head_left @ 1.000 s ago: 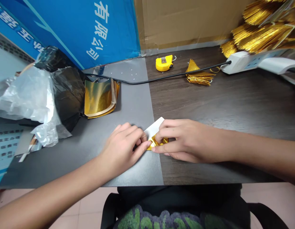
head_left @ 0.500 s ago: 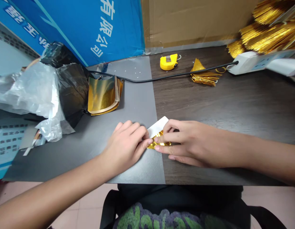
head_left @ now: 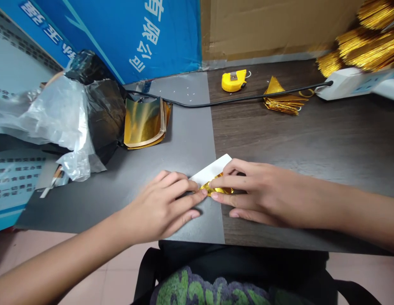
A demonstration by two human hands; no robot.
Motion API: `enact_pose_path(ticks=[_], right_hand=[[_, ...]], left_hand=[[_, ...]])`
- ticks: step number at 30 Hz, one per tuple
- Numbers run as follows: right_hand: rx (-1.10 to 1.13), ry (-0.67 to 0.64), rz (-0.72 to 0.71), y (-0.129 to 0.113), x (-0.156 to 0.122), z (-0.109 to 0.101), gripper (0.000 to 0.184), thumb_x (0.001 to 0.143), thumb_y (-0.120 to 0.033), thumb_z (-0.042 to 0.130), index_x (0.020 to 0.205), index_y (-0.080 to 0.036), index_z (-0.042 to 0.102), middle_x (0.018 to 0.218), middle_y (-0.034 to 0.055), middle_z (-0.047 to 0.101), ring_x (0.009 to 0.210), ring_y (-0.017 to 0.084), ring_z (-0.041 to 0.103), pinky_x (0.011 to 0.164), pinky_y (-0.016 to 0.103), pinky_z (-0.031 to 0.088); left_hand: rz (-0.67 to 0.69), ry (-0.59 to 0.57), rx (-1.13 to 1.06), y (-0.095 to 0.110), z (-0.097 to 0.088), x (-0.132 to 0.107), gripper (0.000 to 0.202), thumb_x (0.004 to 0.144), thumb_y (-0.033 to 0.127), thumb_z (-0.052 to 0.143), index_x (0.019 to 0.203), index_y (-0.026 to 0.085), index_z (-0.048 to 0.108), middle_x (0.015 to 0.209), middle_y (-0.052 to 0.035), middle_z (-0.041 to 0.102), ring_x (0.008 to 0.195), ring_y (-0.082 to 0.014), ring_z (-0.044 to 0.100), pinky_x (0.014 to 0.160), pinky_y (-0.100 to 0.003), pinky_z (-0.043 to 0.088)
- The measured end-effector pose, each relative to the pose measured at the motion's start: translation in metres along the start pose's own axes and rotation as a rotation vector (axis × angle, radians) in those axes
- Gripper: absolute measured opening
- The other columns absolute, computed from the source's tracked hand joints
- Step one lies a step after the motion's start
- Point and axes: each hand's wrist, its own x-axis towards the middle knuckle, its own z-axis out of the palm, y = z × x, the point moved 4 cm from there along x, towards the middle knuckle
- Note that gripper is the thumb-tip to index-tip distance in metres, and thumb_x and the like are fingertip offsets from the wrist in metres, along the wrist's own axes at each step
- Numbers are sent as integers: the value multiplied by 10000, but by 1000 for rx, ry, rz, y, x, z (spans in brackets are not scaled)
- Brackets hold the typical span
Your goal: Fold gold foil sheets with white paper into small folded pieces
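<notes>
A sheet of gold foil paper (head_left: 211, 170) lies on the table in front of me, its white back facing up and one edge folded over to show the shiny gold side. My left hand (head_left: 163, 203) presses the left end of the fold with its fingertips. From the other side, my right hand (head_left: 263, 190) holds the folded strip down with its fingers, the index and middle fingertips on the gold. Both sets of fingertips almost meet, and they hide part of the fold.
A stack of gold foil sheets (head_left: 144, 123) stands by plastic bags (head_left: 74, 127) on the left. Behind are a yellow tape measure (head_left: 234, 81), folded gold pieces (head_left: 284, 99), a black cable (head_left: 228, 101) and a white power strip (head_left: 343, 83). Gold bundles (head_left: 368, 46) sit back right.
My left hand has shifted slightly left and its fingers have straightened out over the fold, the thumb now off the paper. My right hand stays on the paper. The view has shifted a little.
</notes>
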Motion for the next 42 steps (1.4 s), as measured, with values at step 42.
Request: enact_pose_path(ticks=[42], right_hand=[[245, 126, -98, 3, -3, 0, 157, 1011, -217, 569, 965, -165, 710, 1199, 29, 734, 1271, 212, 603, 1102, 375, 485]], left_hand=[[-39, 179, -114, 51, 14, -5, 250, 916, 231, 706, 1125, 95, 686, 1119, -89, 731, 1104, -216, 650, 963, -357, 533]])
